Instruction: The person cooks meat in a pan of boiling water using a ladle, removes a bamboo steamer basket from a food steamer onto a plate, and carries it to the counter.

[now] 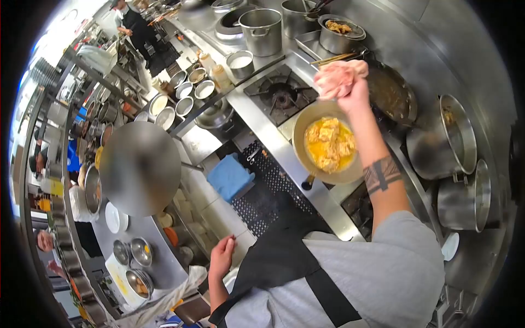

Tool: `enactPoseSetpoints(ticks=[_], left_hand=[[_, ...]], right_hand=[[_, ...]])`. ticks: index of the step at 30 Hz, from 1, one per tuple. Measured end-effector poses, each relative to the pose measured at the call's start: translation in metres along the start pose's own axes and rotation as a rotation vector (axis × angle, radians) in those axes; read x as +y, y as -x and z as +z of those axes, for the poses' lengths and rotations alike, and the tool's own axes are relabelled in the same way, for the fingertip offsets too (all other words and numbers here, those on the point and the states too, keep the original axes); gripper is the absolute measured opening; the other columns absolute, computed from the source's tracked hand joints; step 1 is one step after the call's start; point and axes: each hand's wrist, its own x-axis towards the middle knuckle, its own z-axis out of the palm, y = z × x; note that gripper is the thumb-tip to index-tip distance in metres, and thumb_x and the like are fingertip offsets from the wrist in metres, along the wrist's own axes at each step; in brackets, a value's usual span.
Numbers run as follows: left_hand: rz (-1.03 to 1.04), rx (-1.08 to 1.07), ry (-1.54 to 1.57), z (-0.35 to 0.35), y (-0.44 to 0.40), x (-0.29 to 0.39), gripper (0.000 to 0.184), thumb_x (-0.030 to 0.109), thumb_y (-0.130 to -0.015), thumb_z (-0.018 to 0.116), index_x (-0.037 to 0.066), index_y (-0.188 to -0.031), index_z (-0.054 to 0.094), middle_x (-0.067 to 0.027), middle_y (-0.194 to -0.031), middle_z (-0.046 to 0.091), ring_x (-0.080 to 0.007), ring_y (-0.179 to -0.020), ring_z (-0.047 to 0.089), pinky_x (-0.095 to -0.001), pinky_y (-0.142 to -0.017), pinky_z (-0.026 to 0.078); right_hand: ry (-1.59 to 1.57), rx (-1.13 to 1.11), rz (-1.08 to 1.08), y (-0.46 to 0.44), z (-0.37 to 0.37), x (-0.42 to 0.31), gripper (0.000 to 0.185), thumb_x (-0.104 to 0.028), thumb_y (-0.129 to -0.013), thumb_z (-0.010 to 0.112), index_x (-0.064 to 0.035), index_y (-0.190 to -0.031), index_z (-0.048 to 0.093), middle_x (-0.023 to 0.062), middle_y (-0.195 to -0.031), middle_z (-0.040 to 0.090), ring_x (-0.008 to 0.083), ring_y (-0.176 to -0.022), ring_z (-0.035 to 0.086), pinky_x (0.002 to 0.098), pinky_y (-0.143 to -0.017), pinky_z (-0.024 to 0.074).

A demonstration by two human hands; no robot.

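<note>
My right hand (pixel 354 98) is closed around a crumpled pale pink bundle (pixel 340 77); I cannot tell whether it is cloth or raw meat. Hand and bundle are over the stove, at the far side of a pan (pixel 299 134) with a tan inside. Chunks in yellow liquid, like chicken in egg (pixel 329 143), lie in this pan, and its dark handle points towards me. Part of the pan is hidden by my right forearm. Low beside my apron, my left hand (pixel 221 256) has its fingers curled in, with no object visible in it.
Behind my right arm sits a dark wok (pixel 391 90). Large steel pots (pixel 442 145) stand to the right, and a stockpot (pixel 261 33) at the back. An uncovered burner (pixel 284 93) lies left of the pan. A blue stool-like block (pixel 229 176) is on the floor. Another person (pixel 138 27) stands far off.
</note>
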Motion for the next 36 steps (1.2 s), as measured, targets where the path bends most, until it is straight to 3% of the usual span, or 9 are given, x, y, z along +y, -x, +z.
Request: enactPoseSetpoints(ticks=[7, 9, 11, 12, 19, 21, 24, 31, 36], left_hand=[[-0.320, -0.024, -0.371, 0.002, -0.014, -0.076, 0.050, 0.045, -0.102, 0.054, 0.000, -0.116, 0.069, -0.0127, -0.093, 0.074, -0.0194, -0.084, 0.067, -0.0346, -0.078, 0.052], [-0.284, -0.106, -0.537, -0.010, -0.011, -0.120, 0.049, 0.046, -0.102, 0.050, 0.003, -0.101, 0.072, -0.0178, -0.088, 0.071, -0.0319, -0.081, 0.069, -0.0430, -0.076, 0.053], [-0.031, -0.197, -0.828, -0.015, -0.009, -0.177, 0.048, 0.046, -0.102, 0.043, 0.007, -0.095, 0.071, -0.0213, -0.094, 0.071, -0.0394, -0.087, 0.068, -0.0484, -0.079, 0.053], [-0.424, -0.196, -0.708, -0.011, 0.000, -0.119, 0.049, 0.045, -0.102, 0.041, 0.007, -0.094, 0.070, -0.0225, -0.097, 0.071, -0.0421, -0.092, 0.068, -0.0511, -0.081, 0.052], [-0.491, 0.186, -0.537, -0.006, 0.029, -0.166, 0.053, 0.045, -0.098, 0.045, -0.001, -0.098, 0.072, -0.0251, -0.106, 0.069, -0.0439, -0.103, 0.064, -0.0510, -0.092, 0.048], [-0.497, 0.231, -0.472, 0.004, 0.029, -0.166, 0.053, 0.045, -0.098, 0.046, -0.002, -0.098, 0.072, -0.0249, -0.106, 0.069, -0.0436, -0.102, 0.064, -0.0505, -0.091, 0.049], [-0.554, 0.163, -0.467, 0.017, 0.033, -0.176, 0.051, 0.044, -0.098, 0.047, -0.001, -0.099, 0.072, -0.0243, -0.104, 0.070, -0.0431, -0.100, 0.065, -0.0495, -0.090, 0.049], [-0.557, 0.204, -0.403, 0.027, 0.034, -0.182, 0.050, 0.046, -0.096, 0.052, 0.001, -0.099, 0.073, -0.0236, -0.100, 0.071, -0.0420, -0.098, 0.066, -0.0486, -0.089, 0.050], [-0.535, 0.183, -0.416, 0.016, 0.041, -0.189, 0.049, 0.044, -0.096, 0.051, 0.002, -0.098, 0.074, -0.0241, -0.099, 0.071, -0.0432, -0.095, 0.066, -0.0493, -0.087, 0.050]], right_hand=[[0.045, -0.097, 0.260, -0.244, -0.021, -0.088, 0.051, -0.033, -0.085, 0.064, 0.0138, -0.106, 0.059, 0.0246, -0.092, 0.061, 0.0274, -0.068, 0.055, 0.0268, -0.042, 0.0383], [-0.018, -0.178, 0.515, -0.268, 0.000, -0.084, 0.061, -0.027, -0.091, 0.061, 0.0178, -0.129, 0.044, 0.0373, -0.127, 0.053, 0.0462, -0.116, 0.056, 0.0574, -0.091, 0.0485], [-0.015, -0.245, 0.562, -0.275, 0.023, -0.074, 0.059, -0.028, -0.100, 0.045, 0.0082, -0.146, 0.038, 0.0282, -0.148, 0.044, 0.0409, -0.128, 0.049, 0.0558, -0.108, 0.0370], [0.122, -0.412, 0.564, -0.305, 0.028, -0.076, 0.050, -0.027, -0.098, 0.045, 0.0044, -0.136, 0.036, 0.0239, -0.138, 0.041, 0.0374, -0.121, 0.047, 0.0534, -0.103, 0.0355], [0.176, -0.343, 0.332, -0.426, -0.017, -0.068, 0.021, -0.026, -0.083, 0.045, -0.0186, -0.076, 0.026, -0.0014, -0.078, 0.023, 0.0179, -0.074, 0.032, 0.0392, -0.069, 0.0232], [0.035, -0.883, 0.551, -0.476, -0.047, -0.074, 0.032, -0.028, -0.074, 0.053, -0.0198, -0.066, 0.023, -0.0025, -0.070, 0.023, 0.0210, -0.077, 0.031, 0.0414, -0.070, 0.0207], [0.011, -0.437, 0.456, -0.399, -0.022, -0.058, 0.031, -0.027, -0.076, 0.052, -0.0202, -0.067, 0.024, -0.0025, -0.069, 0.023, 0.0190, -0.077, 0.031, 0.0409, -0.069, 0.0213], [-0.006, -1.034, 0.621, -0.399, -0.030, -0.070, 0.024, -0.021, -0.088, 0.048, -0.0185, -0.070, 0.033, -0.0036, -0.068, 0.027, 0.0146, -0.070, 0.032, 0.0379, -0.069, 0.0242], [0.035, -0.675, 0.568, -0.430, -0.057, -0.068, 0.014, -0.020, -0.092, 0.048, -0.0187, -0.080, 0.041, -0.0050, -0.067, 0.032, 0.0146, -0.067, 0.035, 0.0369, -0.068, 0.0253]])
